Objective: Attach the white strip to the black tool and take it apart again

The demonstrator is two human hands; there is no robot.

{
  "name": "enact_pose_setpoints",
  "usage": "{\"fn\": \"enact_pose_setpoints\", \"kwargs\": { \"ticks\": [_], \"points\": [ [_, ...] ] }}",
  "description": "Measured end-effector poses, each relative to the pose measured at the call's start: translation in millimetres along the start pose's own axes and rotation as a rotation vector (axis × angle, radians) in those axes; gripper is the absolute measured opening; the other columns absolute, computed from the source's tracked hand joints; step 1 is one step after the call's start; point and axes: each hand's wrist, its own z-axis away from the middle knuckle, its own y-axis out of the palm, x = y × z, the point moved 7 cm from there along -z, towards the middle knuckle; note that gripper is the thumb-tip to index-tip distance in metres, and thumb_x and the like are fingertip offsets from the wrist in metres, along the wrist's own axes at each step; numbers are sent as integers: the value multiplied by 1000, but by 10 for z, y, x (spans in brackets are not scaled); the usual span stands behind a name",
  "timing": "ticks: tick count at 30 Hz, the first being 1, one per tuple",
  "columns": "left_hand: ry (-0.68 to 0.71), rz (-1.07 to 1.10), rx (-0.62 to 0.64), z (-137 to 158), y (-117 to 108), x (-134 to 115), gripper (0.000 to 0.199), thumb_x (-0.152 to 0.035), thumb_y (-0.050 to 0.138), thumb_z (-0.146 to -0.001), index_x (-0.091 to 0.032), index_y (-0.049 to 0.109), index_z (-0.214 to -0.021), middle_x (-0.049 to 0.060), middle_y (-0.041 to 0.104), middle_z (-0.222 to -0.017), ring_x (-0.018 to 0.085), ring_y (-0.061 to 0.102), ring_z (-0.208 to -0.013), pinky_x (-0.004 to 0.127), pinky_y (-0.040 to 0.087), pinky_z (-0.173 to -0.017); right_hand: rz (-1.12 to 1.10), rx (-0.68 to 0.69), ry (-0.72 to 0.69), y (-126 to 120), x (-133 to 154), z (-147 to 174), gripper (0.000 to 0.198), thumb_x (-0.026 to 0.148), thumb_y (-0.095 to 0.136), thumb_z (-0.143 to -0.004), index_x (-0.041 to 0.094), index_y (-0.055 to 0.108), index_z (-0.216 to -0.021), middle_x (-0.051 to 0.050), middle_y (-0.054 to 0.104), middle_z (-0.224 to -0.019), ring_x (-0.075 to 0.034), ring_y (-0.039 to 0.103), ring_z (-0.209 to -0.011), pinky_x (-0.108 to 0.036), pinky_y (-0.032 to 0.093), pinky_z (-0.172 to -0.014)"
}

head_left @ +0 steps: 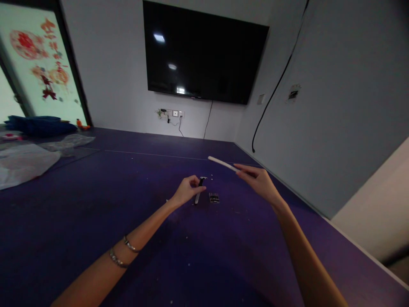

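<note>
My left hand (pixel 188 189) is closed, pinching a small T-shaped razor (pixel 197 197) with a black and whitish handle; its head points away from me. My right hand (pixel 258 183) grips one end of a long, slim white stick (pixel 223 163) between thumb and fingers. The stick tilts up and leftward, above the purple surface and apart from the razor. Just right of my left hand lies a small dark, rectangular piece with pale markings (pixel 214 198); its kind is too small to make out. A few tiny white bits lie beyond it.
Purple surface (pixel 128 238) stretches to the walls, with white specks scattered on it. Clear plastic bags (pixel 28 164) and a dark blue cloth bundle (pixel 41 125) lie at the left. A television (pixel 204 51) hangs on the far wall; a black cable (pixel 277 85) dangles at the right.
</note>
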Motion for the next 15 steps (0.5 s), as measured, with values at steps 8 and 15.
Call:
{"fn": "enact_pose_setpoints", "kwargs": {
  "ticks": [8, 15],
  "points": [
    [-140, 239, 19, 35, 56, 69, 30, -41, 57, -74, -19, 37, -79, -6, 55, -55, 9, 52, -36, 19, 38, -36, -622, -95, 314, 340, -131, 213, 40, 41, 61, -71, 22, 60, -106, 2, 50, -67, -6, 36, -45, -22, 31, -43],
    [-203, 192, -162, 17, -67, 224, 24, -38, 56, -73, -17, 47, -77, -12, 34, -43, 2, 28, -29, 14, 19, -31, -1077, 63, 618, 1053, -145, 683, 32, 29, 69, -64, 21, 54, -92, 3, 50, -67, -4, 36, -44, -18, 22, -38]
  ]
}}
